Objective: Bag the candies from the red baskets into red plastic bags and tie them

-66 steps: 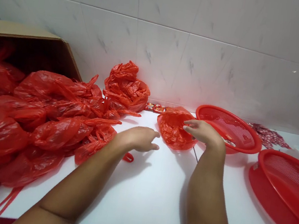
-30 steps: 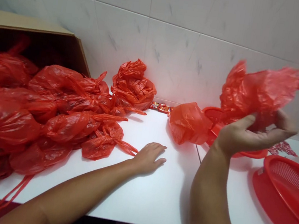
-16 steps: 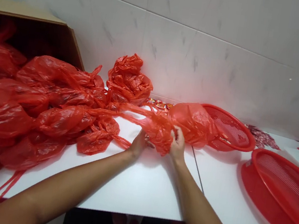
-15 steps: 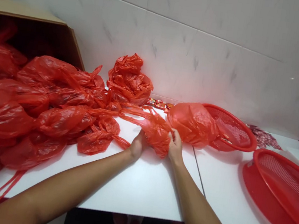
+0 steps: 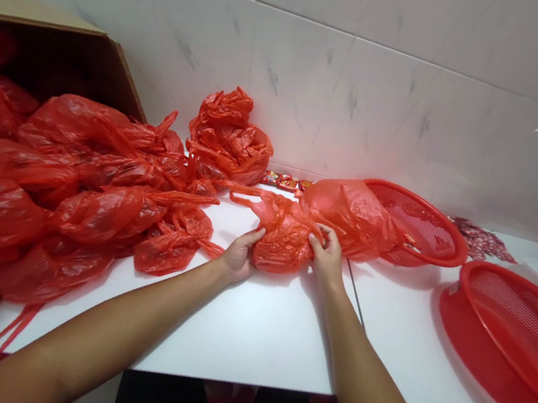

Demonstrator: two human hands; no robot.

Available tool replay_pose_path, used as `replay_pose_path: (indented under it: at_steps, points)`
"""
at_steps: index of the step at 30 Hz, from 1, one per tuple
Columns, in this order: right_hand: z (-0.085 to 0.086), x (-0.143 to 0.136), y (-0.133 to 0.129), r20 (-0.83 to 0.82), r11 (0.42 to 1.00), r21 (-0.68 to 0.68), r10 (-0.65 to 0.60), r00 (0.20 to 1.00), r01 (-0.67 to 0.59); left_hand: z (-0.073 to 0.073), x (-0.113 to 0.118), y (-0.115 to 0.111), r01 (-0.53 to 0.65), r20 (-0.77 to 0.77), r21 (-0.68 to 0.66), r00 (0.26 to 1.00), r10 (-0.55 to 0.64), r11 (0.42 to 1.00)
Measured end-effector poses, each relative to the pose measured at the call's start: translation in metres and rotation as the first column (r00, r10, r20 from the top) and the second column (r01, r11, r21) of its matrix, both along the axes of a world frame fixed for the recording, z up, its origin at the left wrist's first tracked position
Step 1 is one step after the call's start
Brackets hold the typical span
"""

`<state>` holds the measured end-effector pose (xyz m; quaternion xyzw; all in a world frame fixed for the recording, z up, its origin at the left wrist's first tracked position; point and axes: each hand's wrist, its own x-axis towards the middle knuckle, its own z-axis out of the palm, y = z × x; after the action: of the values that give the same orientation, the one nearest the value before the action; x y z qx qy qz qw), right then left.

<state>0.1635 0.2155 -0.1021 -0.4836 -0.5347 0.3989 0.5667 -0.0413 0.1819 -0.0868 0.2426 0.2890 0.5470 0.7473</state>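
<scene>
The wall (image 5: 309, 66) at the back is pale with gray streaks, and a white surface (image 5: 237, 345) runs along under it. A second ago, the right hand (image 5: 328, 259) held a bag up in the air, while the left hand (image 5: 239, 256) was down low and had nothing. Now both hands are on one red bag (image 5: 286, 241), so the work has both hands sharing it. Half a second ago it looked long and stretched; now it looks round and fat. The fingers (image 5: 314, 243) of both hands are partly bent, pinching its two sides with the thumbs in front; some left fingertips are hidden. The bag is shiny, thin and crinkly. Its loops point back and left. I can't tell what is inside. It is in the middle, just beside a puffy bag (image 5: 347, 216) on the right and near the big pile of bags (image 5: 90, 208) on the left.
</scene>
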Motion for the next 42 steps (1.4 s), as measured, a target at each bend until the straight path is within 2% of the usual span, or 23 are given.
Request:
replay_pose_path:
  at_steps: [3, 5, 7, 10, 14, 16, 18, 21, 24, 26, 27, 29, 31, 33, 34, 36, 38, 40, 42]
  points:
    - [-0.001, 0.005, 0.006, -0.208, 0.998, -0.039, -0.060, 0.976, 0.053, -0.004, 0.000, 0.005, -0.088, -0.021, 0.015, 0.996, 0.088, 0.996]
    - [0.001, 0.010, 0.010, -0.277, 0.993, -0.017, -0.119, 0.954, 0.119, -0.006, -0.002, 0.012, -0.217, -0.031, 0.046, 0.975, 0.218, 0.975]
    - [0.004, 0.015, 0.011, -0.301, 0.988, 0.002, -0.146, 0.942, 0.154, -0.009, -0.005, 0.018, -0.349, -0.060, 0.118, 0.932, 0.358, 0.930]
    - [0.009, 0.021, 0.010, -0.302, 0.991, 0.016, -0.120, 0.946, 0.131, -0.012, -0.011, 0.021, -0.447, -0.184, 0.285, 0.843, 0.506, 0.848]
    - [0.015, 0.023, 0.006, -0.309, 0.995, 0.042, -0.077, 0.948, 0.094, -0.011, -0.017, 0.014, -0.433, -0.356, 0.539, 0.660, 0.661, 0.722]
    - [0.014, 0.023, 0.004, -0.299, 0.995, 0.052, -0.061, 0.952, 0.080, -0.007, -0.017, 0.008, -0.388, -0.370, 0.663, 0.574, 0.731, 0.640]
    - [0.011, 0.023, 0.005, -0.262, 0.994, 0.079, -0.058, 0.963, 0.081, -0.003, -0.015, 0.001, -0.305, -0.372, 0.750, 0.539, 0.756, 0.587]
    - [0.002, 0.023, 0.010, -0.166, 0.984, 0.103, -0.128, 0.978, 0.147, 0.000, -0.013, -0.009, -0.190, -0.425, 0.798, 0.496, 0.757, 0.573]
    - [-0.005, 0.024, 0.013, -0.095, 0.971, 0.082, -0.215, 0.972, 0.222, -0.001, -0.012, -0.015, -0.031, -0.529, 0.820, 0.340, 0.777, 0.572]
    - [-0.003, 0.026, 0.011, -0.091, 0.955, 0.099, -0.273, 0.958, 0.281, -0.002, -0.013, -0.016, 0.127, -0.536, 0.844, 0.270, 0.800, 0.522]
    - [0.001, 0.027, 0.008, -0.092, 0.940, 0.145, -0.299, 0.950, 0.309, -0.003, -0.013, -0.016, 0.200, -0.502, 0.864, 0.278, 0.819, 0.461]
    - [0.012, 0.028, -0.001, -0.069, 0.901, 0.319, -0.289, 0.955, 0.295, -0.003, -0.012, -0.014, 0.305, -0.397, 0.905, 0.358, 0.845, 0.297]
    - [0.025, 0.027, -0.013, 0.091, 0.844, 0.522, -0.200, 0.975, 0.125, -0.001, -0.011, -0.012, 0.365, -0.317, 0.918, 0.444, 0.838, 0.154]
    - [0.036, 0.023, -0.022, 0.360, 0.792, 0.600, -0.141, 0.922, -0.113, 0.000, -0.009, -0.011, 0.432, -0.320, 0.897, 0.486, 0.813, 0.095]
    - [0.039, 0.020, -0.025, 0.483, 0.782, 0.590, -0.143, 0.864, -0.200, 0.000, -0.008, -0.011, 0.467, -0.339, 0.880, 0.493, 0.801, 0.085]
    - [0.039, 0.013, -0.028, 0.628, 0.789, 0.552, -0.181, 0.757, -0.269, -0.001, -0.008, -0.011, 0.526, -0.399, 0.844, 0.483, 0.780, 0.107]
    - [0.035, 0.009, -0.027, 0.659, 0.813, 0.526, -0.205, 0.723, -0.249, -0.004, -0.008, -0.011, 0.561, -0.489, 0.804, 0.433, 0.757, 0.198]
    - [0.030, 0.007, -0.025, 0.625, 0.858, 0.483, -0.195, 0.756, -0.178, -0.007, -0.010, -0.012, 0.584, -0.602, 0.736, 0.335, 0.725, 0.342]
    - [0.026, 0.009, -0.021, 0.470, 0.925, 0.375, -0.137, 0.872, -0.056, -0.007, -0.012, -0.013, 0.614, -0.707, 0.625, 0.184, 0.683, 0.482]
